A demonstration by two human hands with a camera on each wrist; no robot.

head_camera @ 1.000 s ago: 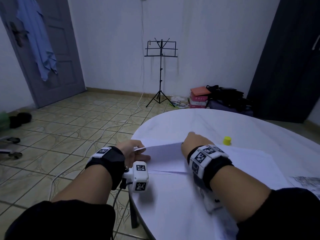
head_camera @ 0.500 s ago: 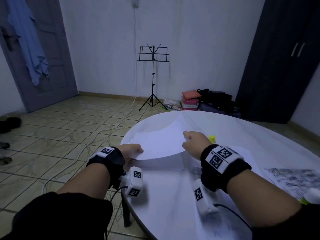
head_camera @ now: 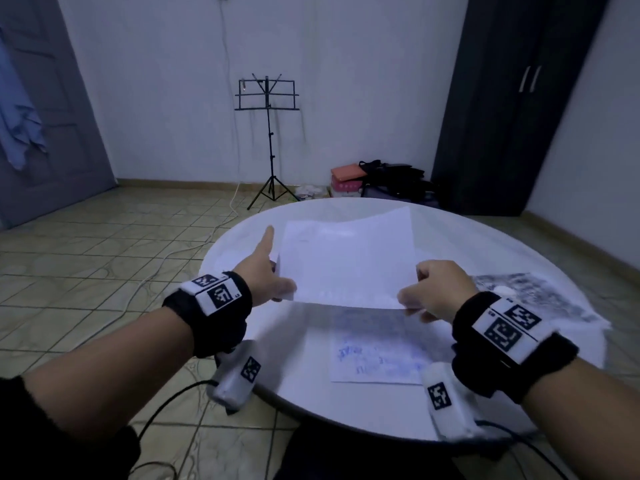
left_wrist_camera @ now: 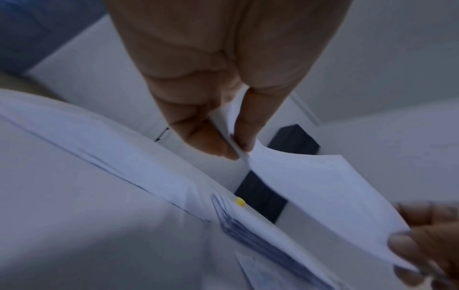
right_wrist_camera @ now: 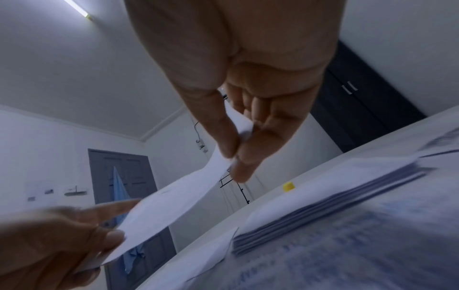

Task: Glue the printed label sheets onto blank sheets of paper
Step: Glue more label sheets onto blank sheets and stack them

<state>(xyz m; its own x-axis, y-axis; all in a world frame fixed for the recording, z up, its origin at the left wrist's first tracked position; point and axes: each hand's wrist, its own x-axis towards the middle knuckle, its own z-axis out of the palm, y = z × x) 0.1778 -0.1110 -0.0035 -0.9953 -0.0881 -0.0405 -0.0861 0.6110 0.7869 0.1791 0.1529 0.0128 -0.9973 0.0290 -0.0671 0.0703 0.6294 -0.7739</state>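
Observation:
A blank white sheet (head_camera: 346, 261) hangs in the air above the round white table (head_camera: 242, 244), held by both hands. My left hand (head_camera: 273, 275) pinches its near left corner, index finger pointing away; the left wrist view shows thumb and finger (left_wrist_camera: 238, 145) clamped on the paper (left_wrist_camera: 310, 188). My right hand (head_camera: 429, 289) pinches the near right corner (right_wrist_camera: 233, 157). Below lies a printed label sheet (head_camera: 377, 355) with blue marks. A stack of sheets (right_wrist_camera: 330, 206) sits beside it.
A small yellow cap (right_wrist_camera: 288, 186) stands on the table behind the stack. Printed sheets (head_camera: 533, 296) lie at the table's right edge. On the floor beyond stand a music stand (head_camera: 268, 133), boxes and bags (head_camera: 381, 181), and a dark wardrobe (head_camera: 512, 98).
Both hands have lifted the blank sheet off the table and brought it toward me, over the printed label sheet. The head view has tilted down and to the right.

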